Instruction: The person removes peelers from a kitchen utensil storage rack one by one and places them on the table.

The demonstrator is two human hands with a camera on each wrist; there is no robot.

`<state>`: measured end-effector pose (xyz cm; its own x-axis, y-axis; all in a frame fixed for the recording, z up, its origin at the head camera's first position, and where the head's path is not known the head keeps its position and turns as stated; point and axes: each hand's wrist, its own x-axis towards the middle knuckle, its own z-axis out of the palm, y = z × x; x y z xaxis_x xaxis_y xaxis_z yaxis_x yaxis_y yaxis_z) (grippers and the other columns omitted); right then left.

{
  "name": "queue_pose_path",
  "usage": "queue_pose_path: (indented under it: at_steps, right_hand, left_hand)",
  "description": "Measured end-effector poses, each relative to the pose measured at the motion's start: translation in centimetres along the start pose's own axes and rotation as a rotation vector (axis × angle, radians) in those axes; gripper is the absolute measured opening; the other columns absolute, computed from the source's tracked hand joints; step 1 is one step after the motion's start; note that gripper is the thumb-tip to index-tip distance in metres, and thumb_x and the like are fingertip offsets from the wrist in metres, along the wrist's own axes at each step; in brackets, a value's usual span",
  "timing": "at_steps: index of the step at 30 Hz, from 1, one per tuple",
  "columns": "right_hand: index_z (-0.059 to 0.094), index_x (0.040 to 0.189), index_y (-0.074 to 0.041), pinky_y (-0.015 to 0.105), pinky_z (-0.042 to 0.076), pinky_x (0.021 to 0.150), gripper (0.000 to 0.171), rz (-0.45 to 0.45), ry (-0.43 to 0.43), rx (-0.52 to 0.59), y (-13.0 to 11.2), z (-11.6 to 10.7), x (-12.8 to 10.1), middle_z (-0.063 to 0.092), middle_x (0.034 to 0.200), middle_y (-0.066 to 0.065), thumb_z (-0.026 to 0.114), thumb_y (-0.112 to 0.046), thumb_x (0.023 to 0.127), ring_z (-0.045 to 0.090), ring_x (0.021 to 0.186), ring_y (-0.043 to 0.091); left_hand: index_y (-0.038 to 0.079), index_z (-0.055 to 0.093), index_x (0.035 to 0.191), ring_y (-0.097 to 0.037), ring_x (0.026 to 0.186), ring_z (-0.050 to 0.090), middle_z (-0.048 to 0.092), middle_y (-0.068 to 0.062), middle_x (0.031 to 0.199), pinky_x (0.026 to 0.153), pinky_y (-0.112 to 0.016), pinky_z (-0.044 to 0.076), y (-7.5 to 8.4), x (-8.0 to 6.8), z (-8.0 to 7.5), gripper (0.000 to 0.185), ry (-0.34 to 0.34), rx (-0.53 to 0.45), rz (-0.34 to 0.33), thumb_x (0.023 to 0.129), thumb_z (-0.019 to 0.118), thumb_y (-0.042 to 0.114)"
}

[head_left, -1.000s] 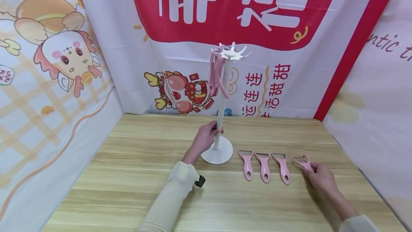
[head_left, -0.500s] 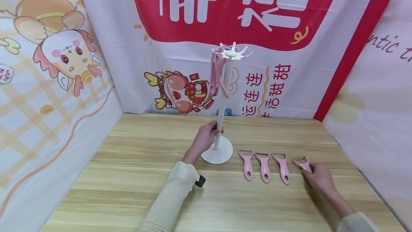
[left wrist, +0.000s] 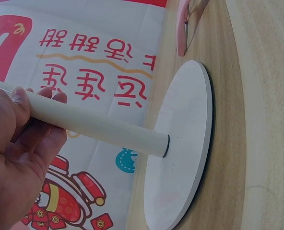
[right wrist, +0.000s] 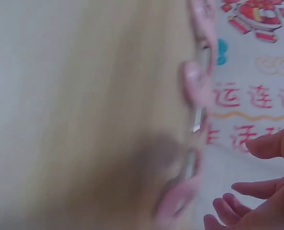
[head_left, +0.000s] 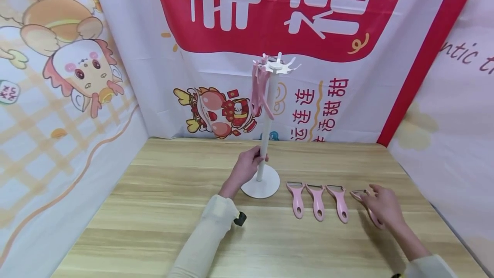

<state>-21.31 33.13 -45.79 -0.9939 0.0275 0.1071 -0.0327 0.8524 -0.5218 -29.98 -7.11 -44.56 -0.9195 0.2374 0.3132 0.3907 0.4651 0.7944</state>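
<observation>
My left hand (head_left: 245, 167) is wrapped around the white pole of the hanging stand (head_left: 265, 140), low down, just above its round white base (left wrist: 180, 158), which sits near the middle of the wooden table (head_left: 154, 209). My right hand (head_left: 382, 207) lies with loose fingers over the rightmost pink peeler (head_left: 366, 203), near the table's right edge; I cannot tell whether it grips it. Three more pink peelers (head_left: 318, 200) lie in a row between base and hand. The backdrop banner (head_left: 320, 110) carries red Chinese characters, 连连 and 甜甜 among them. Only the head view shows the pink peelers hanging (head_left: 259, 91) from the stand's top; the right wrist view is blurred.
</observation>
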Motion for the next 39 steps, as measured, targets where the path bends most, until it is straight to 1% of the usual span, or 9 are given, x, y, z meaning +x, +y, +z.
queue_pose_path:
  at_steps: [5, 9, 16, 20, 25, 29, 33, 36, 39]
  right_hand:
    - [0.051, 0.133, 0.015, 0.062, 0.051, 0.093, 0.053, -0.042, -0.006, 0.06, -3.6, 0.0, 0.3, 0.056, 0.128, 0.039, 0.064, -0.02, 0.095, 0.058, 0.116, 0.053]
    - [0.053, 0.134, 0.01, 0.06, 0.05, 0.096, 0.049, -0.087, -0.026, 0.105, -6.5, 1.0, 0.8, 0.06, 0.128, 0.034, 0.063, -0.019, 0.096, 0.06, 0.117, 0.049]
    - [0.05, 0.138, 0.008, 0.053, 0.051, 0.102, 0.049, -0.204, -0.033, 0.321, -10.7, 3.7, 2.3, 0.057, 0.133, 0.033, 0.065, -0.013, 0.097, 0.059, 0.121, 0.047]
    - [0.048, 0.141, 0.005, 0.052, 0.049, 0.105, 0.051, -0.22, -0.053, 0.389, -12.8, 5.1, 3.3, 0.057, 0.136, 0.029, 0.065, -0.015, 0.097, 0.057, 0.125, 0.044]
    - [0.047, 0.145, -0.003, 0.049, 0.048, 0.108, 0.054, -0.197, -0.091, 0.473, -15.4, 6.8, 4.5, 0.055, 0.142, 0.023, 0.065, -0.019, 0.097, 0.054, 0.131, 0.038]
    - [0.046, 0.146, -0.006, 0.047, 0.049, 0.108, 0.056, -0.222, -0.099, 0.518, -17.5, 7.8, 5.2, 0.056, 0.142, 0.021, 0.067, -0.019, 0.096, 0.054, 0.132, 0.037]
    - [0.046, 0.148, -0.009, 0.044, 0.049, 0.108, 0.058, -0.246, -0.09, 0.563, -19.2, 8.6, 5.8, 0.057, 0.142, 0.019, 0.069, -0.018, 0.095, 0.054, 0.133, 0.035]
    - [0.044, 0.149, -0.012, 0.043, 0.049, 0.109, 0.061, -0.246, -0.098, 0.612, -20.2, 9.1, 6.2, 0.056, 0.143, 0.017, 0.07, -0.019, 0.094, 0.053, 0.134, 0.033]
    - [0.044, 0.15, -0.015, 0.043, 0.049, 0.109, 0.061, -0.261, -0.103, 0.665, -20.9, 9.7, 6.6, 0.056, 0.143, 0.017, 0.069, -0.018, 0.095, 0.053, 0.135, 0.032]
  left_hand:
    - [0.004, 0.064, 0.114, -0.026, 0.109, 0.068, 0.072, -0.005, 0.1, 0.102, -0.048, 0.054, -0.1, 0.0, -0.1, 0.018, 0.003, -0.005, 0.006, 0.104, 0.051, 0.01]
    - [0.004, 0.064, 0.113, -0.025, 0.109, 0.068, 0.072, -0.004, 0.099, 0.102, -0.048, 0.054, -0.4, 0.0, 0.0, 0.017, 0.0, -0.011, -0.004, 0.104, 0.051, 0.01]
    - [0.007, 0.065, 0.114, -0.024, 0.109, 0.068, 0.072, -0.003, 0.1, 0.102, -0.048, 0.054, -0.4, -0.1, 0.0, 0.017, 0.002, -0.018, -0.012, 0.103, 0.053, 0.011]
    - [0.011, 0.066, 0.114, -0.024, 0.111, 0.067, 0.072, -0.002, 0.101, 0.102, -0.047, 0.054, -0.2, -0.2, 0.1, 0.016, 0.004, -0.03, -0.036, 0.102, 0.054, 0.01]
    - [0.011, 0.066, 0.117, -0.024, 0.113, 0.067, 0.073, -0.003, 0.106, 0.103, -0.046, 0.054, 0.0, -0.2, -0.1, 0.019, -0.002, -0.023, -0.053, 0.102, 0.056, 0.011]
    - [0.008, 0.064, 0.122, -0.025, 0.116, 0.067, 0.072, -0.008, 0.114, 0.101, -0.043, 0.055, 0.0, -0.3, -0.4, 0.023, -0.007, -0.004, -0.03, 0.1, 0.059, 0.011]
    - [0.006, 0.061, 0.129, -0.028, 0.121, 0.064, 0.068, -0.013, 0.125, 0.1, -0.039, 0.056, 0.1, -0.8, -0.8, 0.031, -0.032, 0.003, -0.006, 0.098, 0.062, 0.01]
    - [0.007, 0.058, 0.134, -0.027, 0.123, 0.063, 0.066, -0.014, 0.13, 0.101, -0.036, 0.055, 0.0, -1.4, -1.2, 0.037, -0.04, -0.001, -0.009, 0.097, 0.063, 0.01]
    - [0.009, 0.058, 0.135, -0.025, 0.123, 0.063, 0.066, -0.012, 0.131, 0.101, -0.034, 0.055, -0.1, -1.9, -1.6, 0.038, -0.026, -0.013, -0.008, 0.097, 0.064, 0.013]
